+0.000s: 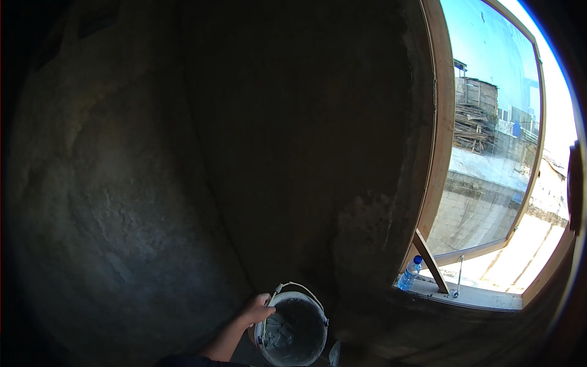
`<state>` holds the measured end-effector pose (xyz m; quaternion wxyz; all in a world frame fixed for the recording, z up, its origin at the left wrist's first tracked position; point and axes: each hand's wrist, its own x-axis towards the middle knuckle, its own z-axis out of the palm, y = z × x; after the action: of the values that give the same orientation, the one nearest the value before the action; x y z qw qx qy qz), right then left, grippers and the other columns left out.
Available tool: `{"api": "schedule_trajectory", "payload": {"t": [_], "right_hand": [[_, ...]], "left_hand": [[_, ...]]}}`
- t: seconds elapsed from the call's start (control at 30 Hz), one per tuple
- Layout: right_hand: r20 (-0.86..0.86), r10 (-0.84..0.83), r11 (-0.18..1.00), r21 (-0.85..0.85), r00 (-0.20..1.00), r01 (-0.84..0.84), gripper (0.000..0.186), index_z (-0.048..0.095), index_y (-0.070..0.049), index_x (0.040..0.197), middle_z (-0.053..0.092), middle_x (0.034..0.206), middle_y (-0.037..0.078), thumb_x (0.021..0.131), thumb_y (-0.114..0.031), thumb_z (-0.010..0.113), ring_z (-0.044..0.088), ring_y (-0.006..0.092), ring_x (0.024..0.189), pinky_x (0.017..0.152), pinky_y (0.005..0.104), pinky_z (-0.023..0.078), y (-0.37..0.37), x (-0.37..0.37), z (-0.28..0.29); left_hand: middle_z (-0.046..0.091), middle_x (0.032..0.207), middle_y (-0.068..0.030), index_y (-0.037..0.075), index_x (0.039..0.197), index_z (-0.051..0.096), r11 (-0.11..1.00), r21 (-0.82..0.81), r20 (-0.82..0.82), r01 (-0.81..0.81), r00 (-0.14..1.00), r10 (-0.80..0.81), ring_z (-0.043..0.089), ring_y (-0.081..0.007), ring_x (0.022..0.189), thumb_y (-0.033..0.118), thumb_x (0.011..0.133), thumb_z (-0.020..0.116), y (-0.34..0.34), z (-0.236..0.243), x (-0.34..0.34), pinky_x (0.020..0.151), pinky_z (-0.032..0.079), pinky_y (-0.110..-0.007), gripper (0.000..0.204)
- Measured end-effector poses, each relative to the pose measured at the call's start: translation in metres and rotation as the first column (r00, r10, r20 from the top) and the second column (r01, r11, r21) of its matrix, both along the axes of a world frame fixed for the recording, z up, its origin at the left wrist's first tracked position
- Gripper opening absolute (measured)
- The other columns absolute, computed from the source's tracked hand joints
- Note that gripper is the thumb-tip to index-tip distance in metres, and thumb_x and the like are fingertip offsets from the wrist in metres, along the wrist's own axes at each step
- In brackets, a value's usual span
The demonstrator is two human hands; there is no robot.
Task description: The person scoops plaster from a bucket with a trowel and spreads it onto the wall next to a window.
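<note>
Left hand [257,311] gripping rim of white bucket [292,330] with grey mortar, low before dark plastered wall [183,153], right hand not visible, plastic water bottle [409,273] on window sill [483,296]

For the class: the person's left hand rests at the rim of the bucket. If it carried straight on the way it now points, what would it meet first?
The left hand points rightward across the bucket, so it would probably meet the grey mortar inside first, or the far rim; depth is unclear.

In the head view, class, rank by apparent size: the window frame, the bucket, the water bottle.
1. Wooden window frame
2. Bucket of grey mortar, though it looks larger for being near the camera
3. Water bottle on the sill
</note>
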<state>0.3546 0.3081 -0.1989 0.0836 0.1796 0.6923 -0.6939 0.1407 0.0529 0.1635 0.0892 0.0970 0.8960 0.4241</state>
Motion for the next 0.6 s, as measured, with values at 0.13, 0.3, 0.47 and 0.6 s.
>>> {"api": "schedule_trajectory", "payload": {"t": [0.13,0.3,0.47,0.6], "right_hand": [[0.046,-0.036,0.995,0.099,0.998,0.031,0.045,0.066,0.002,0.127,0.072,0.117,0.021,0.098,-0.032,0.063,0.067,0.0296,0.111,0.097,0.0423,0.050,-0.004,-0.012,0.001],[0.141,-0.086,0.992,0.106,0.986,0.071,0.055,0.063,0.000,0.134,0.070,0.124,0.022,0.096,-0.039,0.064,0.065,0.0356,0.121,0.101,0.0445,0.049,-0.008,-0.027,0.037],[0.036,-0.081,0.988,0.133,0.996,0.076,0.048,0.069,0.001,0.125,0.070,0.110,0.008,0.101,-0.041,0.060,0.061,0.0181,0.102,0.091,0.0360,0.049,-0.009,-0.056,0.018],[0.222,-0.123,0.973,0.220,0.967,0.073,0.032,0.069,0.004,0.112,0.073,0.089,0.009,0.094,-0.023,0.071,0.068,0.0169,0.079,0.074,0.0343,0.055,-0.023,-0.083,0.081]], "left_hand": [[0.068,0.089,-0.0123,-0.002,0.096,0.065,0.999,0.037,-0.005,-0.007,1.000,0.007,0.064,-0.0191,0.085,0.009,0.077,0.067,-0.016,-0.010,-0.013,0.077,0.052,-0.038,0.022],[0.068,0.091,-0.0137,-0.002,0.097,0.063,0.997,0.077,-0.034,-0.007,0.999,0.010,0.063,-0.0197,0.087,0.008,0.076,0.067,-0.036,-0.007,-0.032,0.078,0.052,-0.038,0.024],[0.065,0.096,-0.0137,-0.001,0.101,0.057,0.996,0.069,-0.005,-0.049,0.999,0.049,0.063,-0.0218,0.093,0.008,0.074,0.069,-0.051,-0.047,-0.063,0.083,0.051,-0.038,0.031],[0.064,0.097,-0.0144,-0.001,0.106,0.054,0.992,0.097,0.005,-0.081,0.997,0.080,0.063,-0.0222,0.094,0.007,0.075,0.070,-0.070,-0.083,-0.091,0.085,0.051,-0.038,0.036]]}}
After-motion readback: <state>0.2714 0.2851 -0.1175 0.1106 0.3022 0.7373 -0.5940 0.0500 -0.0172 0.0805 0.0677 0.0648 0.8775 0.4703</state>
